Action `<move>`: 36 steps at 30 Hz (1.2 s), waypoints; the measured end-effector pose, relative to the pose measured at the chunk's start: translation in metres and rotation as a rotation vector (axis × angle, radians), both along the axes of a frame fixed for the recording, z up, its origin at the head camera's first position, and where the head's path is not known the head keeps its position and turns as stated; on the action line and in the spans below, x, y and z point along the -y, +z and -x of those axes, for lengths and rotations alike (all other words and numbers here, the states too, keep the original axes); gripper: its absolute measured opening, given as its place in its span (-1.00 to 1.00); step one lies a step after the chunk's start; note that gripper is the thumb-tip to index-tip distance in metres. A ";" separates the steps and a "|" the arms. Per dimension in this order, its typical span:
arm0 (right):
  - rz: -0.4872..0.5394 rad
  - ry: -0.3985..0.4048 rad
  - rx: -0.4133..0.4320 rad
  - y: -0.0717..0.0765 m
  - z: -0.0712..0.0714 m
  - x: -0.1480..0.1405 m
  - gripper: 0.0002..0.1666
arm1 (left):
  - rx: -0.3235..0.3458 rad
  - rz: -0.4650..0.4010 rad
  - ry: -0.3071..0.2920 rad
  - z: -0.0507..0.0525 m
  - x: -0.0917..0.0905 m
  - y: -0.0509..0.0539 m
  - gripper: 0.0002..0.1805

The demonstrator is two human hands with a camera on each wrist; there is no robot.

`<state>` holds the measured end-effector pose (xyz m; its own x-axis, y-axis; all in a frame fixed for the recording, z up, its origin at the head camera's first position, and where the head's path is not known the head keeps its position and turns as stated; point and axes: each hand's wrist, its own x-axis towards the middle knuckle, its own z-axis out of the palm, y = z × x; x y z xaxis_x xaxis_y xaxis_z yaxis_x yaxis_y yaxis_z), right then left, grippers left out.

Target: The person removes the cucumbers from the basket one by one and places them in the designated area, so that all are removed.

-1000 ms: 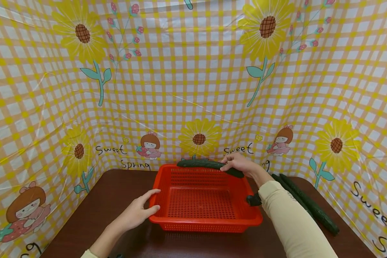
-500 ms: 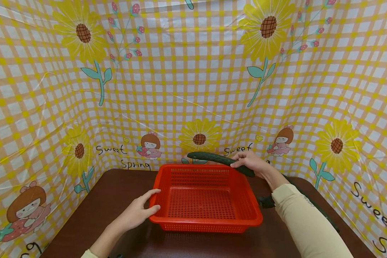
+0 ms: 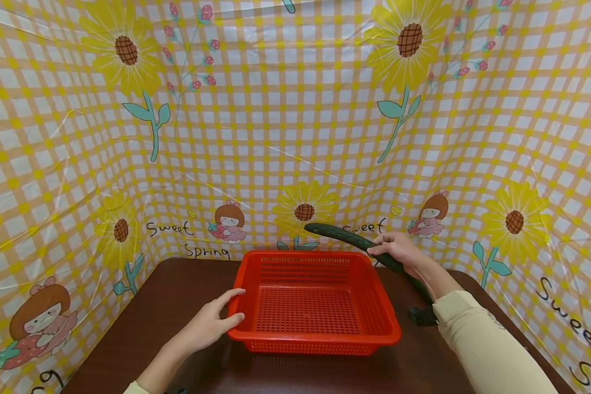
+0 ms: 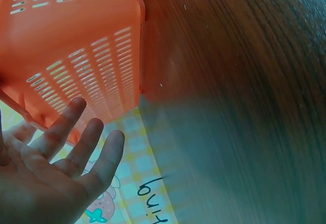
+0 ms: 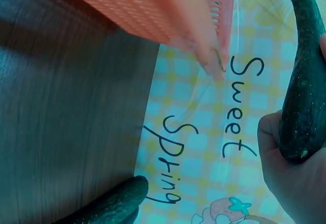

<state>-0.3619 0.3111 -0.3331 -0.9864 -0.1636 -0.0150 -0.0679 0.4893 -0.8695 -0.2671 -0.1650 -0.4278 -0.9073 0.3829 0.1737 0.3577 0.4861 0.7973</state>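
Observation:
My right hand [image 3: 399, 253] grips a long dark green cucumber [image 3: 342, 235] near its right end, holding it in the air beyond the back right corner of a red plastic basket [image 3: 320, 337]. The cucumber tilts, its far-left end raised. In the right wrist view, fingers and thumb wrap the cucumber [image 5: 304, 94]. My left hand [image 3: 210, 323] touches the basket's left rim with thumb and index finger. Seen from the left wrist, several fingers of that hand [image 4: 56, 168] extend loosely beside the basket's slotted wall [image 4: 97, 66]. No things lie inside the basket.
Other cucumbers [image 5: 112, 203] lie on the dark brown table [image 3: 177, 290] right of the basket, mostly hidden behind my right forearm in the head view. A checked, flower-printed cloth [image 3: 295, 126] walls the table at the back and both sides.
My right hand has moved right with the cucumber, from the basket's back rim to beyond its right corner. The cucumber's left end has risen. The left hand and basket stay put.

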 end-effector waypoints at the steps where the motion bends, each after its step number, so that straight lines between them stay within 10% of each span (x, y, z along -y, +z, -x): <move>1: -0.002 -0.011 -0.004 -0.001 -0.001 -0.002 -0.69 | 0.000 0.000 0.000 0.000 0.000 0.000 -0.41; 36: -0.070 -0.380 -0.037 -0.052 -0.052 -0.049 -0.28 | 0.026 -0.001 0.015 0.000 -0.001 0.001 -0.40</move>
<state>-0.3094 0.3604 -0.3855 -0.9765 0.2142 0.0239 0.0990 0.5441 -0.8332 -0.2668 -0.1640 -0.4264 -0.9172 0.3688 0.1506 0.3297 0.4908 0.8065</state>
